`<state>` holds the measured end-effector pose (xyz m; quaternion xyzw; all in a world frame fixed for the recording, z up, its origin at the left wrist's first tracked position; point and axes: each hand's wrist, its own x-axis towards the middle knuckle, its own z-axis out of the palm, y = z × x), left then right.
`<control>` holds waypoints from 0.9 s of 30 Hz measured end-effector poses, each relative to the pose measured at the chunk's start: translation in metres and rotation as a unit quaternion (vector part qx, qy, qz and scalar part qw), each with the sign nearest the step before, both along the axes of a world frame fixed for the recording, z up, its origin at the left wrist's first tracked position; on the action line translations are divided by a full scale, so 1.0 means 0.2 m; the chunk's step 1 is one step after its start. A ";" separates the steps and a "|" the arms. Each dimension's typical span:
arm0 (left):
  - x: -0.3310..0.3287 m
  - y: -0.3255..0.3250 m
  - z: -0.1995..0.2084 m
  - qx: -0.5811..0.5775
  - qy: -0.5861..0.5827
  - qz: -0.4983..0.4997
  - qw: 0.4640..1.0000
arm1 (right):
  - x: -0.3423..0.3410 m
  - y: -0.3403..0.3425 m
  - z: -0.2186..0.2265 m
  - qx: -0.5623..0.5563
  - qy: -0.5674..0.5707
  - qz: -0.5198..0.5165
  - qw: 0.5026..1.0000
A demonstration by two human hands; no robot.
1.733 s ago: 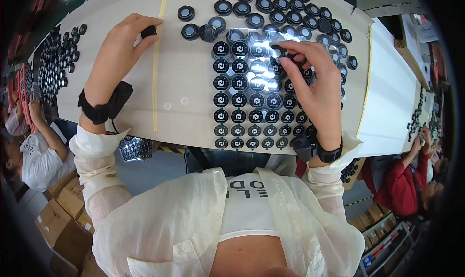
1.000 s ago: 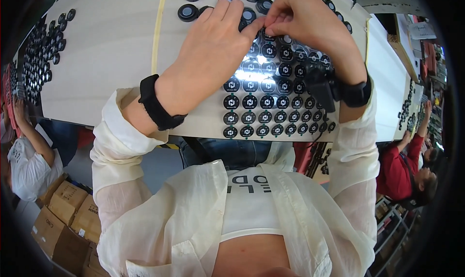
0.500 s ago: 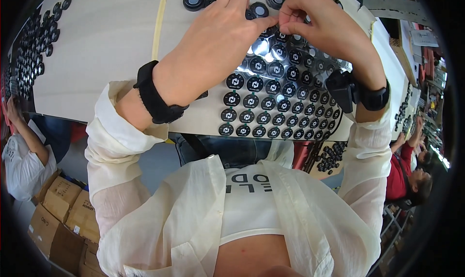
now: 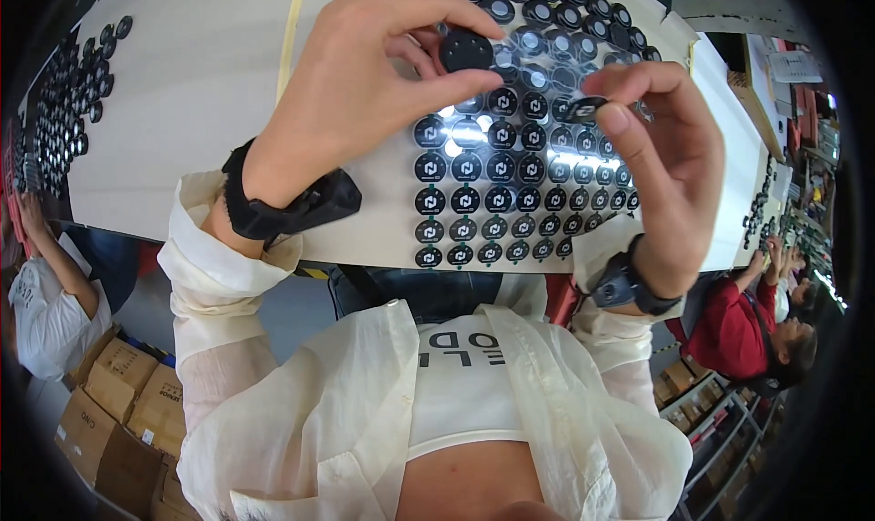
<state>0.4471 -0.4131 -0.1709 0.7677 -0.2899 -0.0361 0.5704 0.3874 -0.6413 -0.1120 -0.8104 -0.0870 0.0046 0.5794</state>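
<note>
A round black disc-shaped part (image 4: 467, 51) with small holes is pinched in my left hand (image 4: 360, 74), above the far left of the sticker sheet. My right hand (image 4: 670, 147) holds a round black sticker (image 4: 586, 109) with a white mark between thumb and forefinger, tilted and lifted off the surface. Beneath both hands lies a clear, glossy sheet of round black stickers (image 4: 466, 199), set out in rows. Its far part shows clear circles without black stickers, and black parts show through there. The right hand covers some of the sheet's right side.
Several black round parts with grey centres (image 4: 567, 16) stand along the far side of the table (image 4: 182, 111). More are grouped at the far left (image 4: 80, 88). Yellow tape (image 4: 290, 38) crosses the tabletop. Cardboard boxes (image 4: 118, 371) and other people are beyond the table.
My hands have come apart from the far part of the sheet. The left now shows a black disc part, and the right has drawn nearer and rightward with a sticker.
</note>
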 end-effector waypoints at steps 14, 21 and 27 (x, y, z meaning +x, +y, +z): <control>-0.03 -0.08 -0.05 -0.184 0.201 -0.033 0.962 | 0.05 0.10 -0.19 0.216 0.071 -0.071 0.971; -0.03 -0.03 -0.01 -0.074 0.175 0.012 0.982 | 0.04 0.10 -0.19 0.196 0.080 -0.083 0.974; -0.01 0.00 -0.07 -0.021 0.109 -0.057 0.992 | 0.03 0.14 -0.19 0.241 0.082 -0.075 0.964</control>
